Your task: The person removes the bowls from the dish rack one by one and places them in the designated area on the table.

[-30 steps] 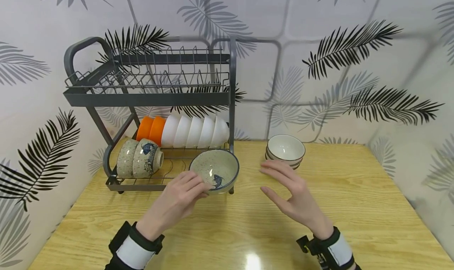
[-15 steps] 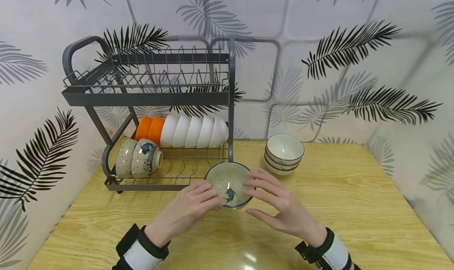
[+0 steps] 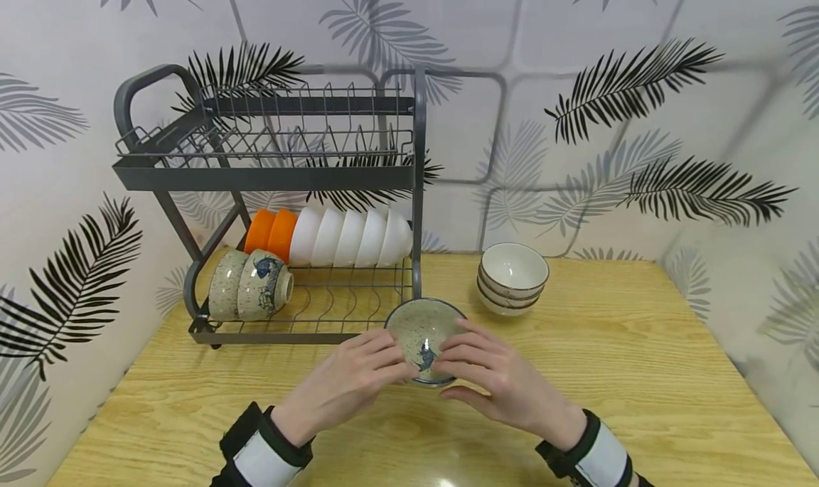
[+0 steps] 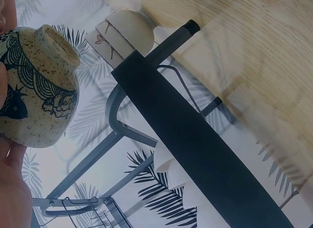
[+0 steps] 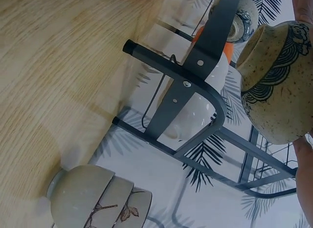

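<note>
A speckled beige bowl (image 3: pixel 422 327) with a blue rim and a blue fish inside is held above the table before the dish rack, its mouth tilted towards the head camera. My left hand (image 3: pixel 358 373) grips its left side, my right hand (image 3: pixel 505 380) its right side, fingers over the rim and thumb lower down. Blue wave patterns on the outside of the bowl (image 4: pixel 44 91) and its foot show in the left wrist view. In the right wrist view the same bowl (image 5: pixel 279 86) sits between fingers and thumb, partly cut off by the frame.
The dark two-tier dish rack (image 3: pixel 269 180) stands at the left. Its lower tier carries orange bowls (image 3: pixel 279 234), several white bowls (image 3: pixel 352 238) and speckled bowls (image 3: pixel 246 286) on edge. A stack of white bowls (image 3: pixel 512 281) with dark rims is on the wooden table (image 3: pixel 640 373), right of the rack.
The left hand has brought the bowl right and nearer, away from the rack's front. The right hand has come in from the right and taken hold of the bowl's other side.
</note>
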Motion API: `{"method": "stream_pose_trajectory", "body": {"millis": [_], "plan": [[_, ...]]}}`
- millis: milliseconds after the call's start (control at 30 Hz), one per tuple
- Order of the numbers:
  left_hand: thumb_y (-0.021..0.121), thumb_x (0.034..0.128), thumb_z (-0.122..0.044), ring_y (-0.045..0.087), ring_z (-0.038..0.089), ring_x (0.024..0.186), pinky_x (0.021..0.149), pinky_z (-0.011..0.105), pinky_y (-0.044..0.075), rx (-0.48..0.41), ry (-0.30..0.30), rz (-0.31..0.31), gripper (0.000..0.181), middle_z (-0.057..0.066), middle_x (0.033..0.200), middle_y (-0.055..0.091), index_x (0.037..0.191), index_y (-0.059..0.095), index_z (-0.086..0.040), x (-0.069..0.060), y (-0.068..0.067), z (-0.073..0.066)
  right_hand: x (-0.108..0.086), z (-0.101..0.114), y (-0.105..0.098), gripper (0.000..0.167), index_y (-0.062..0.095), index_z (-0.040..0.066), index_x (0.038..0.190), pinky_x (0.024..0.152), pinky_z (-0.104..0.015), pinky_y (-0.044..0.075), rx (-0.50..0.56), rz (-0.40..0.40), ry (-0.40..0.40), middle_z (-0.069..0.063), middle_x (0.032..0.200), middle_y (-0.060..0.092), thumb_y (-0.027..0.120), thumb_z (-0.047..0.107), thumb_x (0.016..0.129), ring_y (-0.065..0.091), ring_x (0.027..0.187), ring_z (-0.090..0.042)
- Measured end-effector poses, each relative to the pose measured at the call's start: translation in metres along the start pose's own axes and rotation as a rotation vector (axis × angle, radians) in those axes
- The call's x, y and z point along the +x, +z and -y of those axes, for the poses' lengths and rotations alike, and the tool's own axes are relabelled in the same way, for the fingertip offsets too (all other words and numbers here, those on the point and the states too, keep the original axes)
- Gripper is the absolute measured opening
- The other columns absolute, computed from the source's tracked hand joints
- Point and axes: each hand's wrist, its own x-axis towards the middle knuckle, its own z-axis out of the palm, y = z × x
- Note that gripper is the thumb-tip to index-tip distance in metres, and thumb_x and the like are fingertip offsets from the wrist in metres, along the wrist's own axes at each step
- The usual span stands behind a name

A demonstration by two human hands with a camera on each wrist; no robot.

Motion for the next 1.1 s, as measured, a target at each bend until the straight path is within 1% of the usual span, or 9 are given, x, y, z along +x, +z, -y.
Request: {"method": "stream_pose_trajectory", "body": {"millis": [167,300,400,500,633,867,967,1033,1100], "plan": [[0.079,0.0718,0.007,0.057,0.010,0.094,0.100,0.024,0.051,-0.011,-0.012,0.004,0.042,-0.012,0.087,0.062,0.100,0.069,-0.023,0.001,0.000,-0.001,-0.002,0.001,0.001,0.023,0.074,0.011,0.102,0.110,-0.038,0.049,-0.009,0.034,0.024,0.002,0.100,0.075,0.081,0.019,0.082,0.067,0.101,-0.016],[0.079,0.0715,0.006,0.059,0.010,0.097,0.103,0.025,0.050,-0.005,-0.008,-0.007,0.041,-0.012,0.089,0.063,0.099,0.069,-0.022,0.003,0.001,-0.002,-0.003,0.000,0.001,0.020,0.074,0.013,0.097,0.098,-0.038,0.056,-0.025,0.050,0.015,0.005,0.094,0.075,0.083,0.017,0.079,0.068,0.095,-0.013],[0.080,0.0705,0.005,0.059,0.010,0.097,0.103,0.025,0.050,-0.003,-0.007,-0.013,0.040,-0.011,0.089,0.063,0.099,0.069,-0.021,0.003,0.003,-0.002,-0.003,0.000,0.001,0.019,0.074,0.013,0.092,0.090,-0.035,0.057,-0.029,0.063,0.015,0.007,0.088,0.074,0.084,0.015,0.076,0.067,0.086,-0.009],[0.081,0.0706,0.003,0.059,0.009,0.098,0.104,0.026,0.050,-0.004,-0.014,-0.019,0.040,-0.012,0.089,0.064,0.099,0.069,-0.022,0.003,0.005,-0.002,-0.004,0.000,0.001,0.014,0.073,0.014,0.089,0.084,-0.029,0.056,-0.040,0.073,0.016,0.008,0.084,0.073,0.082,0.017,0.079,0.064,0.079,-0.006],[0.082,0.0727,-0.002,0.060,0.008,0.099,0.107,0.027,0.049,-0.003,-0.028,-0.024,0.037,-0.013,0.091,0.065,0.100,0.069,-0.024,0.004,0.009,-0.004,-0.006,0.000,0.000,0.010,0.071,0.013,0.087,0.077,-0.026,0.055,-0.065,0.073,0.011,0.008,0.083,0.073,0.078,0.020,0.085,0.064,0.077,-0.006],[0.082,0.0754,-0.003,0.063,0.007,0.102,0.115,0.030,0.045,-0.036,-0.063,-0.014,0.036,-0.013,0.097,0.070,0.102,0.071,-0.024,0.009,0.015,-0.008,-0.013,-0.001,-0.005,0.012,0.070,0.013,0.088,0.076,-0.027,0.055,-0.092,0.049,-0.008,0.007,0.084,0.073,0.080,0.016,0.082,0.066,0.078,-0.007],[0.081,0.0795,-0.007,0.063,0.011,0.111,0.116,0.034,0.044,-0.041,-0.088,-0.013,0.034,-0.010,0.107,0.073,0.108,0.071,-0.023,0.010,0.019,-0.010,-0.019,-0.001,-0.006,0.012,0.070,0.013,0.088,0.075,-0.028,0.055,-0.087,0.040,-0.005,0.007,0.083,0.072,0.079,0.016,0.082,0.065,0.077,-0.007],[0.080,0.0818,-0.011,0.062,0.014,0.119,0.116,0.036,0.044,-0.050,-0.116,-0.016,0.035,-0.007,0.115,0.072,0.114,0.071,-0.022,0.010,0.021,-0.012,-0.024,-0.002,-0.007,0.009,0.070,0.013,0.087,0.073,-0.025,0.053,-0.083,0.046,0.010,0.008,0.081,0.071,0.073,0.021,0.090,0.063,0.074,-0.005],[0.079,0.0838,-0.015,0.059,0.017,0.127,0.117,0.038,0.043,-0.059,-0.151,-0.025,0.037,-0.004,0.123,0.071,0.119,0.069,-0.020,0.010,0.024,-0.012,-0.031,-0.002,-0.008,0.021,0.070,0.013,0.085,0.071,-0.022,0.050,-0.079,0.066,0.038,0.009,0.078,0.070,0.064,0.028,0.098,0.061,0.071,-0.004]]}}
